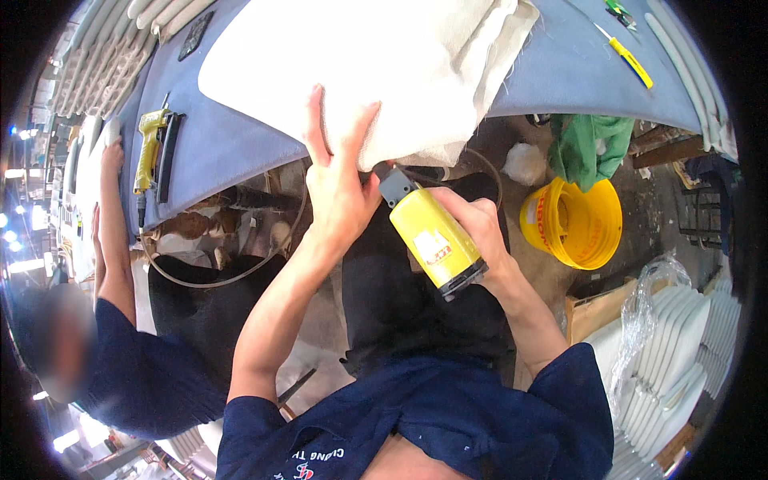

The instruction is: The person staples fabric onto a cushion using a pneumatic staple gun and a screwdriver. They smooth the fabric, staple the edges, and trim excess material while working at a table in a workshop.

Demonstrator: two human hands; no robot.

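A white fabric-covered panel with frayed cloth edges lies on the blue-grey table, its near edge toward me. My left hand rests on that near edge, fingers stretched out and spread over the fabric, the thumb beside the tool's nose. In my right hand is a yellow air staple gun, its dark nose up against the panel's near edge. The staple gun's handle and trigger are hidden under its body and my fingers. Where the nose meets the panel is partly covered.
Another yellow staple gun lies at the table's left, its air hose looping below. A yellow screwdriver is at the right. Below stands a yellow bucket beside green cloth. A co-worker is on my left; white panels are stacked right.
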